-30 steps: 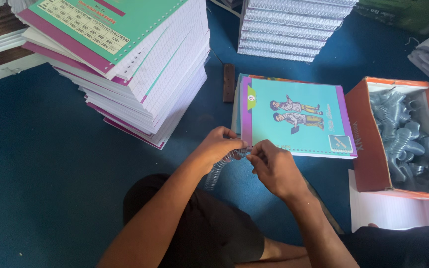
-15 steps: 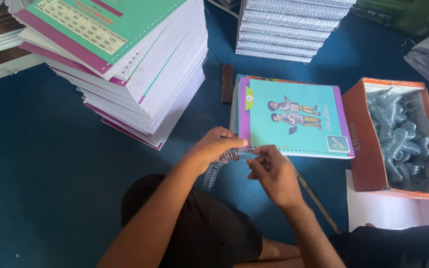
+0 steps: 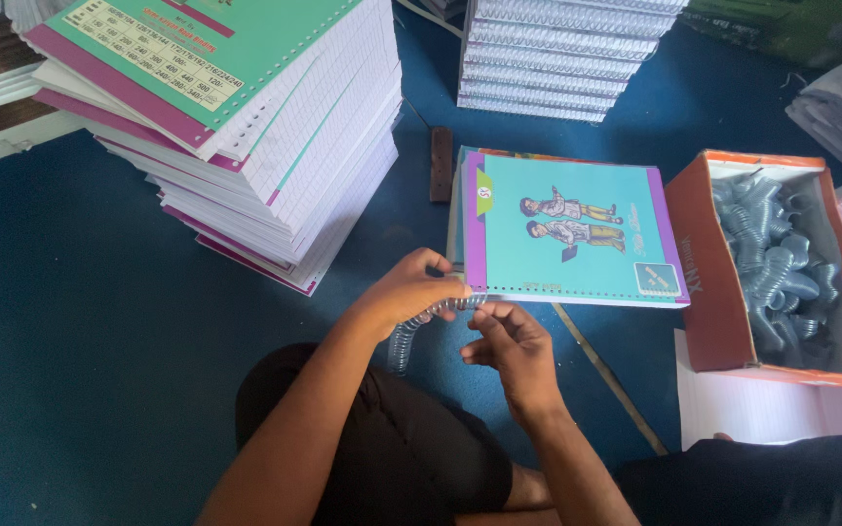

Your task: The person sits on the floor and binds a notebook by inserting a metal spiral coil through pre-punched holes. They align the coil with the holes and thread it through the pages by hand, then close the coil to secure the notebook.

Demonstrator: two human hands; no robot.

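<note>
Spiral binding of a notebook, seen from above. The left hand (image 3: pixel 411 292) has its grip closed around a silver wire spiral coil (image 3: pixel 419 326), thumb and fingers pinching the coil's upper end where it meets the near left corner of the teal-covered notebook (image 3: pixel 567 229). The coil's free length trails down toward the knee. The right hand (image 3: pixel 509 346) hovers just beside the coil, fingers loosely curled and holding nothing that can be seen.

The notebook lies on the blue floor (image 3: pixel 99 341), its punched edge toward the worker. An orange box (image 3: pixel 713 282) of spare coils sits to its right, and a tall stack of unbound notebooks (image 3: pixel 246 127) to its left.

For a clean feed, the coil is best kept in line with the hole row and turned steadily, the free hand steadying the pages.
</note>
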